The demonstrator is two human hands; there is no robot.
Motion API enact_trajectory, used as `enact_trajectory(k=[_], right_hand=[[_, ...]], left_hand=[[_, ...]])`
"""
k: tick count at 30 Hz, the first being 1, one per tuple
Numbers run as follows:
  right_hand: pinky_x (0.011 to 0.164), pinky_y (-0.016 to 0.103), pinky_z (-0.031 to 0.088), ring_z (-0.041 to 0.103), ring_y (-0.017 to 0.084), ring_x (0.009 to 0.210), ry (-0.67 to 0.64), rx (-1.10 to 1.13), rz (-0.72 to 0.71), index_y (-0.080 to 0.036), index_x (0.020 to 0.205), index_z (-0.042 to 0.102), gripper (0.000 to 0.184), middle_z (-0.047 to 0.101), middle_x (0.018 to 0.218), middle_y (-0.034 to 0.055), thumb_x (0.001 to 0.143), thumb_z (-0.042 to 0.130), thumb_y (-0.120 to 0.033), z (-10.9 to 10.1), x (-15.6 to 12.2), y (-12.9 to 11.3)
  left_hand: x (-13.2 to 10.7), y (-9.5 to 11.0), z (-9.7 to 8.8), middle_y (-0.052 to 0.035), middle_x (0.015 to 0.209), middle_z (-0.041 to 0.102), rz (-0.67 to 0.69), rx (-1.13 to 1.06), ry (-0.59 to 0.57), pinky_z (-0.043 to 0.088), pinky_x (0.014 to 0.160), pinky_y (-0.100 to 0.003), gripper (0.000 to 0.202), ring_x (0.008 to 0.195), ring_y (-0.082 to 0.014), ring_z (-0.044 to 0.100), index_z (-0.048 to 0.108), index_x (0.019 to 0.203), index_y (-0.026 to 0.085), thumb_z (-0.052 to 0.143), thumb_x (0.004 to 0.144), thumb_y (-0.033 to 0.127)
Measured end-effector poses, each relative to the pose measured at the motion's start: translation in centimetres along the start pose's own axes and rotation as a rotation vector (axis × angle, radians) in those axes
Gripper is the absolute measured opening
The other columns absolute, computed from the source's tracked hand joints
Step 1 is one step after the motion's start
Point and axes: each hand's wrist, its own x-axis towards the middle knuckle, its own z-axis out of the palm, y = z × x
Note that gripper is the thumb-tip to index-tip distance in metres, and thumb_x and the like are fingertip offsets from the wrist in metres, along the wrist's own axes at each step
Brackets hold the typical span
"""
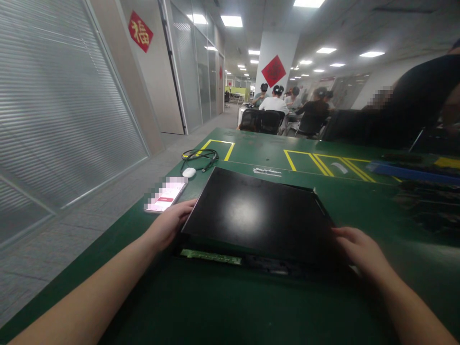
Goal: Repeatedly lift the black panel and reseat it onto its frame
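Observation:
A glossy black screen panel (247, 211) lies flat in front of me, a ceiling light mirrored in its middle. Along its near side shows a narrow green circuit board (211, 257) beside dark parts too dim to name. My left hand (171, 221) grips the panel's left edge, its fingertips partly hidden behind that edge. At the opposite edge my right hand (359, 244) holds on with bent fingers, some of them out of sight under the panel. A thin dark edge sticks out beneath the panel at its far right corner.
The green table (251, 306) bears yellow tape marks. Left of the panel lie a phone (166, 195), a small white rounded case (189, 172) and a coiled black cable (204, 157). A blue strip (395, 171) and dark blurred items are at right. Several people sit beyond.

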Motion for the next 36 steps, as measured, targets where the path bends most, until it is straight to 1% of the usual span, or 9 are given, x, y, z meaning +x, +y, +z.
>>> enact_trajectory(k=[4,7,13,17,22,25,28,30,36], right_hand=[[0.071,0.038,0.052,0.068,0.026,0.081,-0.043,-0.002,0.040,-0.018,0.105,0.077,0.042,0.074,0.100,0.0127,0.074,0.055,-0.036,-0.1,-0.1,-0.2],[0.074,0.038,0.052,0.068,0.027,0.084,-0.056,-0.004,0.062,-0.016,0.110,0.075,0.046,0.073,0.102,0.0136,0.075,0.052,-0.036,0.0,-0.2,-0.4],[0.073,0.037,0.050,0.068,0.026,0.085,-0.050,-0.037,0.064,-0.017,0.109,0.076,0.044,0.073,0.103,0.0124,0.076,0.051,-0.035,-0.2,-0.4,-0.9],[0.075,0.037,0.051,0.068,0.026,0.087,-0.044,-0.048,0.055,-0.017,0.108,0.076,0.044,0.073,0.104,0.0128,0.077,0.050,-0.033,-0.3,-0.5,-1.0],[0.074,0.037,0.051,0.068,0.025,0.083,-0.028,-0.024,0.038,-0.017,0.106,0.076,0.041,0.073,0.099,0.0116,0.077,0.052,-0.034,0.0,-0.3,-0.4],[0.070,0.036,0.051,0.068,0.025,0.079,-0.040,0.008,0.037,-0.017,0.106,0.076,0.041,0.073,0.094,0.0107,0.075,0.054,-0.033,0.1,-0.1,-0.1],[0.067,0.036,0.051,0.068,0.024,0.076,-0.044,0.029,0.051,-0.017,0.104,0.076,0.041,0.073,0.092,0.0103,0.073,0.056,-0.033,0.1,0.0,0.0],[0.067,0.036,0.051,0.067,0.024,0.076,-0.031,0.033,0.039,-0.019,0.102,0.077,0.039,0.073,0.094,0.0101,0.072,0.057,-0.034,0.0,0.0,-0.1],[0.063,0.035,0.050,0.067,0.023,0.072,-0.012,0.083,0.051,-0.020,0.101,0.077,0.038,0.074,0.089,0.0085,0.071,0.061,-0.036,0.1,-0.3,0.0]], left_hand=[[0.2,-0.2,-0.1,-0.0095,0.097,0.084,0.009,-0.034,0.024,0.061,0.074,-0.031,0.025,0.098,-0.0296,0.077,0.081,0.093,0.016,0.071,0.073,0.028],[0.0,-0.3,-0.2,-0.0090,0.103,0.083,0.026,0.031,0.003,0.060,0.080,-0.030,0.027,0.101,-0.0289,0.076,0.081,0.095,0.018,0.078,0.075,0.035],[-0.3,-0.6,-0.6,-0.0092,0.103,0.083,0.046,0.110,-0.042,0.059,0.084,-0.032,0.048,0.097,-0.0293,0.078,0.079,0.109,0.021,0.091,0.065,0.036],[-0.3,-0.8,-0.8,-0.0106,0.110,0.082,0.054,0.136,-0.069,0.059,0.086,-0.035,0.058,0.104,-0.0309,0.076,0.075,0.122,0.022,0.090,0.068,0.036],[-0.1,-0.9,-0.9,-0.0122,0.115,0.080,0.061,0.173,-0.054,0.056,0.096,-0.043,0.067,0.113,-0.0346,0.072,0.073,0.127,0.022,0.092,0.064,0.037],[0.1,-1.0,-1.0,-0.0139,0.135,0.070,0.105,0.232,-0.010,0.050,0.105,-0.049,0.070,0.125,-0.0385,0.064,0.074,0.124,0.023,0.092,0.060,0.044],[0.1,-1.0,-1.1,-0.0106,0.160,0.046,0.235,0.310,0.024,0.043,0.113,-0.046,0.059,0.143,-0.0380,0.045,0.079,0.114,0.025,0.091,0.061,0.047],[-0.1,-0.8,-1.1,-0.0075,0.166,0.037,0.290,0.333,-0.011,0.044,0.113,-0.045,0.053,0.147,-0.0373,0.038,0.080,0.112,0.026,0.088,0.065,0.046],[-0.2,-0.6,-1.2,-0.0023,0.165,0.037,0.365,0.336,-0.107,0.047,0.111,-0.045,0.041,0.149,-0.0371,0.036,0.080,0.113,0.031,0.082,0.074,0.044]])
